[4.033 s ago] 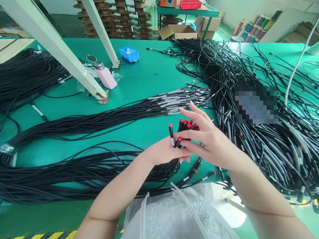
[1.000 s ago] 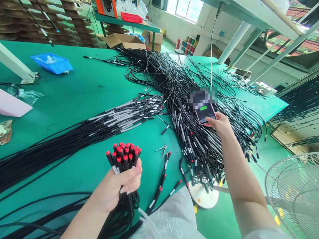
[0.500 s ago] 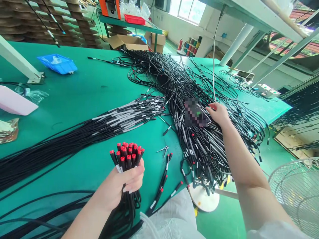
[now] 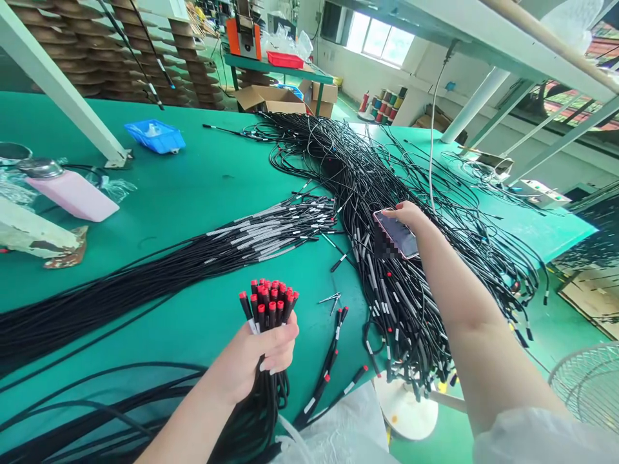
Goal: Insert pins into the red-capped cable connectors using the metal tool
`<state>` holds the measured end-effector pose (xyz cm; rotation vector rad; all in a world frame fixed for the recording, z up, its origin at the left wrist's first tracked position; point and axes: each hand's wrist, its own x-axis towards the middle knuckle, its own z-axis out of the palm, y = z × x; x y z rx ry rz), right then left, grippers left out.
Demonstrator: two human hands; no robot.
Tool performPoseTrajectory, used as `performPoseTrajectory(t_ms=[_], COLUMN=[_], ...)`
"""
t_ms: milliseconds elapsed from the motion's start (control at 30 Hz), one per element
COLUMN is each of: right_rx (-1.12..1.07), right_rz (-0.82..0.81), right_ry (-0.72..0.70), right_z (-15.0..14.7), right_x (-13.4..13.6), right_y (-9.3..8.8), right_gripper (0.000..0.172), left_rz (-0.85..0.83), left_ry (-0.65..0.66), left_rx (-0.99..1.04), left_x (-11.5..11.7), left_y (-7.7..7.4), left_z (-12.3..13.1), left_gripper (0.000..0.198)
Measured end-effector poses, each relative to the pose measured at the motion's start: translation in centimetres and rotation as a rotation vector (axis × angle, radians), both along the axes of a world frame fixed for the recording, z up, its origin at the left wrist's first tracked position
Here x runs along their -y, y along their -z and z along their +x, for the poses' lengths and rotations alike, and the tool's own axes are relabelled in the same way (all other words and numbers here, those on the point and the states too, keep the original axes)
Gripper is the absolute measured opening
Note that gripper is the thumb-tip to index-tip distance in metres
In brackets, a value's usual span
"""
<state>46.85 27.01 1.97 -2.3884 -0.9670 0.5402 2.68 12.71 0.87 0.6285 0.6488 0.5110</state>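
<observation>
My left hand (image 4: 271, 351) is closed around an upright bundle of black cables (image 4: 269, 309) with red end caps, which fan out above the fist. The cables hang below it. At the right, a smartphone (image 4: 397, 233) with a pale edge rests on a big heap of black cables (image 4: 372, 174). Over the phone's upper edge reaches my right hand (image 4: 411, 214), a finger laid out on the screen; its other fingers are partly hidden. Several loose red-capped cables (image 4: 333, 348) lie between the two hands, near small metal tweezers or a clip (image 4: 331, 299).
A long bunch of black cables with white-grey sleeves (image 4: 271, 229) lies across the green table (image 4: 203, 174). At left are a blue tray (image 4: 155, 136), a pink bottle (image 4: 75, 193) and a white table post (image 4: 62, 84). A fan guard (image 4: 587, 380) stands at lower right.
My right hand has moved from the phone's right side to its upper edge, a finger now on the screen. The view has shifted left; my left hand keeps its hold on the cables.
</observation>
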Motion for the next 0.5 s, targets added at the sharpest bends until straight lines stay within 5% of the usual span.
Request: performPoseTrajectory(t_ms=[267, 500], right_rx=[-0.251, -0.203], right_rz=[0.160, 0.113], right_ry=[-0.075, -0.047], right_z=[1.9, 1.2], right_x=[4.1, 3.5], right_y=[-0.3, 0.2], right_gripper=[0.031, 0.032], left_rz=[0.020, 0.036], left_ry=[0.017, 0.018], left_rx=[-0.001, -0.007], left_x=[0.0, 0.0], left_y=[-0.1, -0.1], left_z=[0.0, 0.1], left_gripper=[0.031, 0.033])
